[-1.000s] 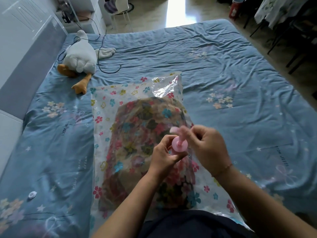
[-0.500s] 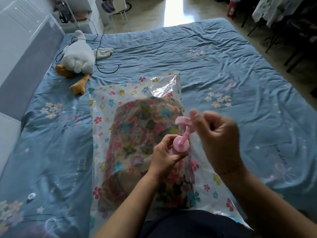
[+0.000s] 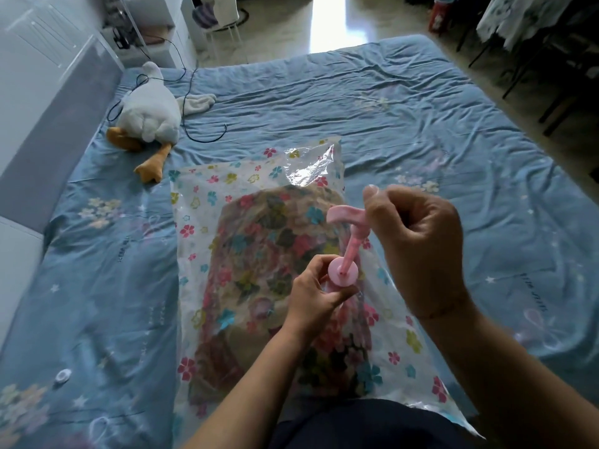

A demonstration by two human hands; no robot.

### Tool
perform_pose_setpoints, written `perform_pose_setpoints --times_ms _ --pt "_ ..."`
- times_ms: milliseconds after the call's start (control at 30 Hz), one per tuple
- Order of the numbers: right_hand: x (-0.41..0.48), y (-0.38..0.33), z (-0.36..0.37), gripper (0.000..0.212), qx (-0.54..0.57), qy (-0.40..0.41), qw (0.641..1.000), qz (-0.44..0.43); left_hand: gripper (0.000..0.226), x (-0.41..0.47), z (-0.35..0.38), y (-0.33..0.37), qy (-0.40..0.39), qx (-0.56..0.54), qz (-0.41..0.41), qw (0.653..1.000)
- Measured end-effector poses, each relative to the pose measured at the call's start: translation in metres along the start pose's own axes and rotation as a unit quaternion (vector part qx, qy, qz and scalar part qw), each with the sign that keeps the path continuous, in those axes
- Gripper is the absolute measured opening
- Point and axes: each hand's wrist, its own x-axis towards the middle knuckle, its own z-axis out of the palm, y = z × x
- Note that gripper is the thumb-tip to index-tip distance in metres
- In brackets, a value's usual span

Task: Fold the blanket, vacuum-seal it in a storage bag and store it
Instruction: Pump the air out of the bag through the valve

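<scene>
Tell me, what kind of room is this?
Probably a bedroom. There is a big bed with a blue flowery sheet, a plush goose lying on it, and what looks like a grey headboard along one side.

A clear storage bag is printed with small flowers (pink, teal, yellow). The pump is coloured pale pink. The bed is covered in blue, pale-flowered fabric.
</scene>
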Motion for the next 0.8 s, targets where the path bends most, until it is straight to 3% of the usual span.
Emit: perform_pose_setpoints --times_ms 67,167,233,333,433,500,633,700,800 --pt "-0.016 0.020 0.005 0.053 -0.053 -0.003 0.999 0.006 0.050 0.000 0.000 -0.002 0.003 -0.003 0.001 1.000" --pt "-0.037 0.079 0.007 0.054 -0.174 -0.088 0.972 0.128 0.047 -0.001 0.001 0.001 -0.005 -0.009 0.000 1.000" --pt "-0.040 0.091 0.006 0.053 -0.210 -0.119 0.957 0.160 0.046 -0.002 -0.001 0.004 -0.004 -0.019 0.001 1.000" --pt "-0.023 0.044 0.003 0.055 -0.125 -0.027 0.991 0.045 0.047 0.000 -0.005 0.006 -0.003 -0.022 0.005 1.000" --pt "-0.013 0.012 0.001 0.052 -0.038 0.046 0.997 -0.053 0.046 -0.002 -0.005 0.002 -0.009 -0.008 0.003 1.000" --pt "-0.018 0.026 0.004 0.046 -0.069 0.035 0.996 -0.040 0.047 -0.003 -0.002 0.003 -0.005 -0.007 0.010 1.000" --pt "-0.037 0.088 0.005 0.056 -0.174 -0.121 0.963 0.166 0.044 -0.003 0.000 0.006 0.001 -0.026 0.011 1.000" --pt "-0.033 0.081 0.003 0.056 -0.168 -0.134 0.964 0.156 0.045 -0.003 -0.002 0.006 0.003 -0.032 0.007 0.999" --pt "-0.013 0.028 -0.003 0.054 -0.053 -0.043 0.997 0.039 0.048 -0.002 -0.003 0.005 0.002 -0.021 0.001 1.000"
